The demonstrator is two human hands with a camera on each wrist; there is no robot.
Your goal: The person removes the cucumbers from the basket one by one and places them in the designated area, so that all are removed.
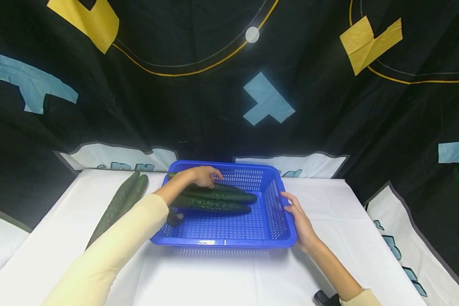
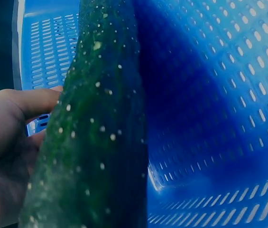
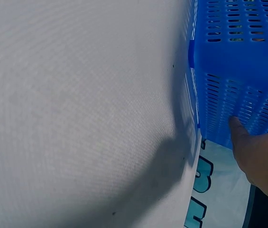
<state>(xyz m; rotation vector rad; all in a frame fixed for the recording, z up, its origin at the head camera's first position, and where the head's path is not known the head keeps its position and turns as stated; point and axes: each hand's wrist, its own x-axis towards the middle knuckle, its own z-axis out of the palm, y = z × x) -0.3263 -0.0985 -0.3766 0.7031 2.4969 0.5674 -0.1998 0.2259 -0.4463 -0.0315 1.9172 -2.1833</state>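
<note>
A blue plastic basket stands on the white table with several dark green cucumbers lying in it. My left hand reaches in over the rearmost cucumber and grips it. In the left wrist view this bumpy cucumber fills the middle, and fingers pass behind it, their tips hidden. At the basket's right side my right hand holds the rim. The right wrist view shows one finger against the perforated outer wall.
Two more cucumbers lie side by side left of the basket. A small dark object is inside at the basket's left, partly hidden by the sleeve. Behind the table hangs a black cloth with yellow and blue patches.
</note>
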